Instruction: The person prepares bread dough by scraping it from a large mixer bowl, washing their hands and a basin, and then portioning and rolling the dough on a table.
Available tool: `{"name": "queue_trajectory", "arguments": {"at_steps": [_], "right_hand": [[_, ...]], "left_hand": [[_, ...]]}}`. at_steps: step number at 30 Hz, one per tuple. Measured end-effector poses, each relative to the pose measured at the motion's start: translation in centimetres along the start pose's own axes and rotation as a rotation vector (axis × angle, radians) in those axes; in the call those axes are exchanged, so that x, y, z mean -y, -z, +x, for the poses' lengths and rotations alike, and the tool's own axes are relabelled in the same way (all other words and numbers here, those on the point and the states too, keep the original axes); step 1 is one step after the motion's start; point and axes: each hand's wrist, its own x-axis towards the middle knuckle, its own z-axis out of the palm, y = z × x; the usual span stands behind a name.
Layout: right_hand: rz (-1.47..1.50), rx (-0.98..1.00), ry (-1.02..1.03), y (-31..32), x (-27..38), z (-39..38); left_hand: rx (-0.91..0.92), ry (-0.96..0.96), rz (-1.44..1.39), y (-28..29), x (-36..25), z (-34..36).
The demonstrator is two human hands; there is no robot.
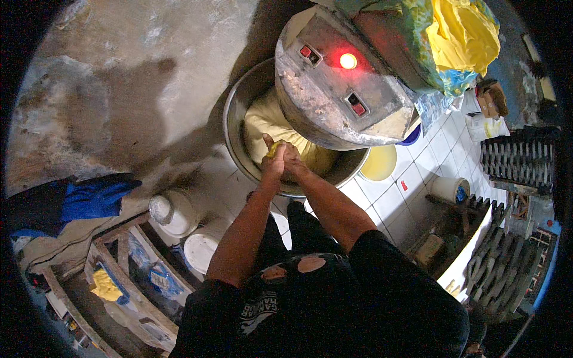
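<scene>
Your left hand (pixel 273 161) and right hand (pixel 291 161) clasped a yellow lump (pixel 274 148) above the dough (pixel 261 119), where a loosened grip could have dropped it.

We look steeply down from the wearer's head through the left of two side-by-side fisheye cameras, our view upright and unmirrored. Nearest us, the person's black T-shirt (pixel 322 304) fills the lower edge. The forearms (pixel 246 230) run upward and away, to the left hand (pixel 273 160) and right hand (pixel 292 160) near our centre. Just beyond, we see into a steel mixing bowl (pixel 233 122), partly covered by the mixer housing (pixel 325 89). Toward our round, dark border, the wooden frame (pixel 122 253) at lower left curves.
</scene>
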Motion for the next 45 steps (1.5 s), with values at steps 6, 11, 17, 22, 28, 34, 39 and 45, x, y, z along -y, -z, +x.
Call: {"name": "queue_trajectory", "arguments": {"at_steps": [6,11,17,22,28,34,39,45], "right_hand": [[-0.34,0.111,0.331,2.6,3.4,0.2],[-0.319,0.129,0.32,4.1,-1.8,-1.6],[-0.397,0.17,0.696,5.5,4.4,-3.0],[1.099,0.562,-0.225,3.5,-1.6,-4.3],[0.569,0.272,-0.133,2.6,0.2,-2.7],[1.446,0.38,0.013,-3.7,-9.1,4.0],[0.87,0.233,-0.285,-3.9,-11.6,4.9],[0.406,0.067,-0.133,-6.4,-11.2,2.8]], "left_hand": [[0.145,-0.093,-0.272,3.1,6.0,9.7],[0.295,0.104,-0.294,-0.8,0.7,6.1],[0.309,0.103,-0.279,6.0,7.5,15.1],[0.111,-0.222,0.841,0.4,0.1,10.0],[0.026,-0.508,1.241,1.2,3.6,8.3],[0.225,-0.566,1.065,1.1,1.7,8.2],[0.543,-0.283,0.519,-1.0,2.0,4.6],[0.053,-0.655,0.849,-3.0,5.0,4.0]]}}
